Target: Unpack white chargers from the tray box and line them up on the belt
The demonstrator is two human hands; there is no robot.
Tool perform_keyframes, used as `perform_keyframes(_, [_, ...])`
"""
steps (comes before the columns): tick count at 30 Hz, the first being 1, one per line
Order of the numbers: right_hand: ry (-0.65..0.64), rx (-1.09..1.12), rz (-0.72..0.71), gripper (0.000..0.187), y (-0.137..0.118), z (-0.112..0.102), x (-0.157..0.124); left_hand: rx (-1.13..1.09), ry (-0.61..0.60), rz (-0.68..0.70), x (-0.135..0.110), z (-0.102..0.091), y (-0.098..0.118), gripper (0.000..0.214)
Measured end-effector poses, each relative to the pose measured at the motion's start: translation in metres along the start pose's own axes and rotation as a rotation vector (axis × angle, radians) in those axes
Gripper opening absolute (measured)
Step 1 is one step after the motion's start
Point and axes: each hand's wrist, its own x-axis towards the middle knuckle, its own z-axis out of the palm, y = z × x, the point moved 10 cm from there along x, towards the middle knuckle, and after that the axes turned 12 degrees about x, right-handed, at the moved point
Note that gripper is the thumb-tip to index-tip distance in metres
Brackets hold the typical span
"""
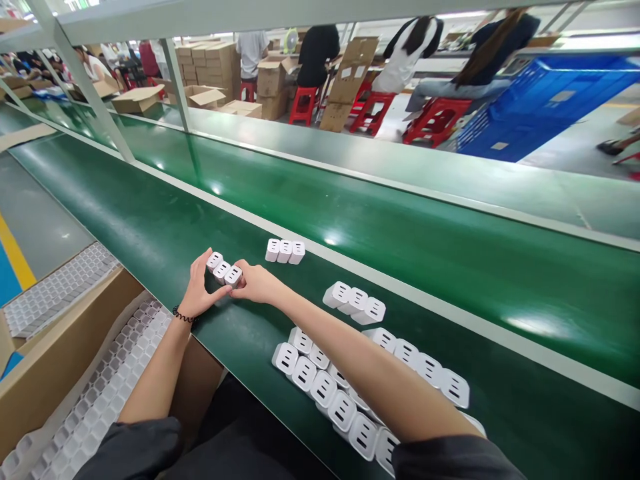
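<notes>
Three white USB chargers (221, 269) stand side by side in a short row between my two hands, their port faces turned up. My left hand (199, 287) is closed on the row's left end, thumb along the near side. At the right end, my right hand (255, 281) pinches the last charger. Another row of three chargers (285, 251) stands a little beyond, near the white strip. To the right is a further row of chargers (356, 303). Several more chargers (323, 389) stand packed in rows under my right forearm, which hides part of them.
The green bench top (130, 207) runs diagonally past me, bordered by a white strip (430, 300). At lower left, a cardboard box (75, 360) holds trays of white pieces. Metal posts (95, 100) rise ahead. Beyond are seated people, red stools (371, 112) and a blue crate (540, 100).
</notes>
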Motion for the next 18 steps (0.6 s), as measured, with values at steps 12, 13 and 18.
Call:
perform_keyframes(12, [0.250,0.204,0.003,0.053,0.047,-0.081,-0.089,0.412,0.047,0.066,0.045,0.015,0.033,0.090])
perform_keyframes(13, [0.313,0.240,0.015,0.049,0.058,-0.095,-0.104,0.410,0.051,0.079,0.057,0.013,0.029,0.090])
perform_keyframes(18, [0.603,0.367,0.086,0.043,0.118,-0.144,-0.182,0.457,0.067,0.066,0.121,0.003,-0.005,0.081])
